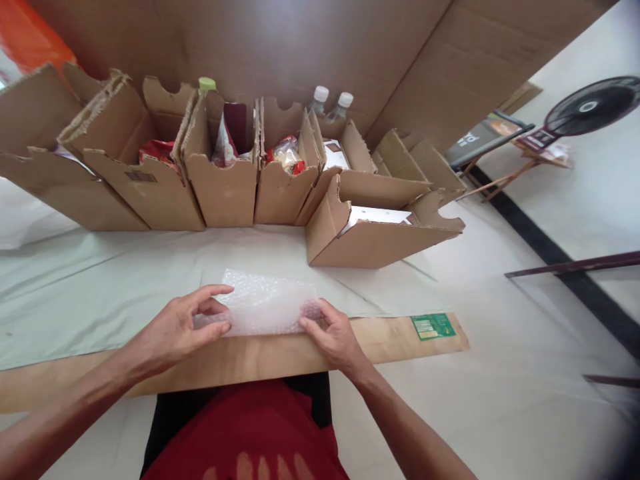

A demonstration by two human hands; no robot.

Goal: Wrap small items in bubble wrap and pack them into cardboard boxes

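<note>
A flat, clear piece of bubble wrap (265, 303) lies in front of me at the table's near edge. My right hand (337, 337) pinches its right end, thumb on top and fingers curled at the edge. At the left end, my left hand (187, 323) has its fingers apart. Its thumb rests against the wrap's lower left corner and its index finger reaches toward the upper left corner. Whether anything lies under the wrap cannot be made out.
Cardboard bins (223, 197) stand in a row behind the wrap, several holding packets. One bin (385, 240) sits angled forward at right, with white items inside. Bottles (344, 107) show behind. A pale green cloth (150, 280) covers the wooden table (390, 337). A fan (590, 107) stands right.
</note>
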